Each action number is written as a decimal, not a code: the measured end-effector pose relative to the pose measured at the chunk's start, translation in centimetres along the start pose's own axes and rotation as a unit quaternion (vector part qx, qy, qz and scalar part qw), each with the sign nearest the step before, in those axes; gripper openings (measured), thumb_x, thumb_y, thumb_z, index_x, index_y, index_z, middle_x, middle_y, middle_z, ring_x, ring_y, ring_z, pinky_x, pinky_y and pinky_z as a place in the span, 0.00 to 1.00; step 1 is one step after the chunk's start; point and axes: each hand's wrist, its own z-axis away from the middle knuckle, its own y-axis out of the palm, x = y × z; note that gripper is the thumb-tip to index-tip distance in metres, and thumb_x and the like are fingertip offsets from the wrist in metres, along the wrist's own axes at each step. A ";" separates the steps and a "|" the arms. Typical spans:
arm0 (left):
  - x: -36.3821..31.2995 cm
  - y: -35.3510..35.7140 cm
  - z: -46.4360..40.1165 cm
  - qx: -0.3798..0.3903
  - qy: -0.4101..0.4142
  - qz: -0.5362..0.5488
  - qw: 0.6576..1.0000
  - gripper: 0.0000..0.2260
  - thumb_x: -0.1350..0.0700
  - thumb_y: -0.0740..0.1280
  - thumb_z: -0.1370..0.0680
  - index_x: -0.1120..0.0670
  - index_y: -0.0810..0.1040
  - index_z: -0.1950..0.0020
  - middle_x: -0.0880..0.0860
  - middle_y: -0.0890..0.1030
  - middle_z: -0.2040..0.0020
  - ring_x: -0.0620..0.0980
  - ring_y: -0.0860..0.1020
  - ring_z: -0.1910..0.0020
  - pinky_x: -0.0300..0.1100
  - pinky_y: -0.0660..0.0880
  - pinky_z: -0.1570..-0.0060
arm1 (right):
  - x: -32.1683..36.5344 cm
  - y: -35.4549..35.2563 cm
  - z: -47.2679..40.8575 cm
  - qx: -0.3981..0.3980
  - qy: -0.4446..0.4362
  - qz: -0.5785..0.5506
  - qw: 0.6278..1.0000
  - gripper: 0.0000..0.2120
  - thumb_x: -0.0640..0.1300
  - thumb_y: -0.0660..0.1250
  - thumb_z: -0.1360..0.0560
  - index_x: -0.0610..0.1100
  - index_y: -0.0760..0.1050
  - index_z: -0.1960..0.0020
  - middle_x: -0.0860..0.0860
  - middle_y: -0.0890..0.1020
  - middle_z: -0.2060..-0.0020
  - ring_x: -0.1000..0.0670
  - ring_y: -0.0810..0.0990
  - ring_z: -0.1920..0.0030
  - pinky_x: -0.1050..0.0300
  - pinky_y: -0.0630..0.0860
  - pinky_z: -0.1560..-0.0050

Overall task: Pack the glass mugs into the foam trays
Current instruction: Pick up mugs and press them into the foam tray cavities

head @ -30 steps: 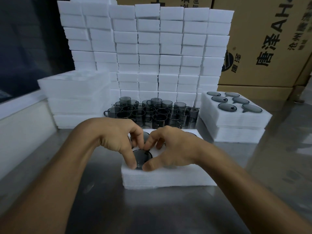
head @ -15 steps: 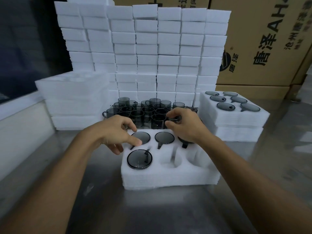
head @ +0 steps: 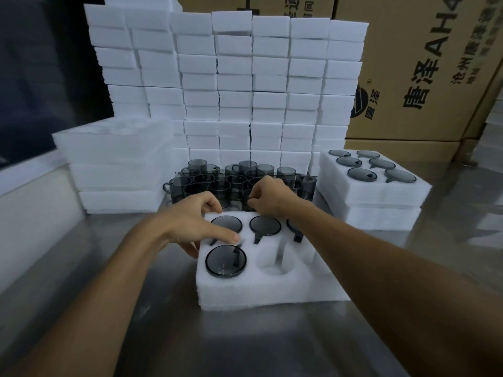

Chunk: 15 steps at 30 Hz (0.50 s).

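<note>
Reaching further back, right hand now seemingly pinches loose mug.

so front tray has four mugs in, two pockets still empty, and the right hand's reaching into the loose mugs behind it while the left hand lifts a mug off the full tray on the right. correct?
One thing is off. The head view shows the left hand resting on the front tray at its back-left corner, holding no mug; nothing touches the full tray on the right. The rest stands: four mugs in, two pockets empty, right hand among the loose mugs.
</note>
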 end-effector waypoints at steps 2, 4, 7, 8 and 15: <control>0.0 -0.1 -0.1 -0.001 0.005 -0.013 1.000 0.27 0.44 0.82 0.39 0.46 0.74 0.46 0.44 0.74 0.43 0.53 0.83 0.53 0.49 0.83 0.64 | 0.3 -0.4 0.4 -0.037 -0.025 0.000 0.999 0.08 0.40 0.65 0.22 0.37 0.82 0.51 0.43 0.85 0.55 0.43 0.82 0.52 0.49 0.80 0.50; 0.1 -0.1 -0.3 -0.030 0.021 -0.024 0.999 0.25 0.42 0.81 0.38 0.46 0.75 0.47 0.44 0.75 0.44 0.50 0.81 0.50 0.50 0.83 0.60 | 0.8 -1.1 1.0 -0.080 -0.053 -0.008 0.995 0.08 0.39 0.64 0.22 0.37 0.81 0.51 0.43 0.84 0.56 0.43 0.81 0.55 0.48 0.79 0.53; -0.1 -0.2 -0.8 -0.152 0.069 -0.020 0.986 0.23 0.41 0.78 0.35 0.46 0.76 0.46 0.44 0.77 0.47 0.47 0.78 0.49 0.42 0.77 0.57 | 1.4 -2.5 2.5 -0.144 -0.106 -0.019 0.984 0.07 0.41 0.64 0.21 0.40 0.80 0.49 0.47 0.82 0.56 0.48 0.77 0.58 0.54 0.75 0.56; -0.2 -0.3 -0.9 -0.195 0.086 -0.010 0.977 0.22 0.42 0.78 0.34 0.47 0.76 0.45 0.44 0.77 0.48 0.47 0.78 0.49 0.39 0.74 0.56 | 1.5 -2.9 3.1 -0.158 -0.124 -0.024 0.979 0.06 0.41 0.65 0.21 0.41 0.80 0.49 0.49 0.80 0.57 0.50 0.75 0.59 0.55 0.74 0.56; -2.7 0.7 -0.1 -0.183 0.187 0.107 0.959 0.33 0.49 0.80 0.35 0.42 0.71 0.32 0.45 0.75 0.37 0.49 0.83 0.50 0.52 0.79 0.46 | 1.8 -4.4 8.0 -0.177 -0.195 -0.082 0.961 0.03 0.41 0.66 0.21 0.45 0.78 0.48 0.52 0.71 0.47 0.59 0.75 0.60 0.58 0.75 0.52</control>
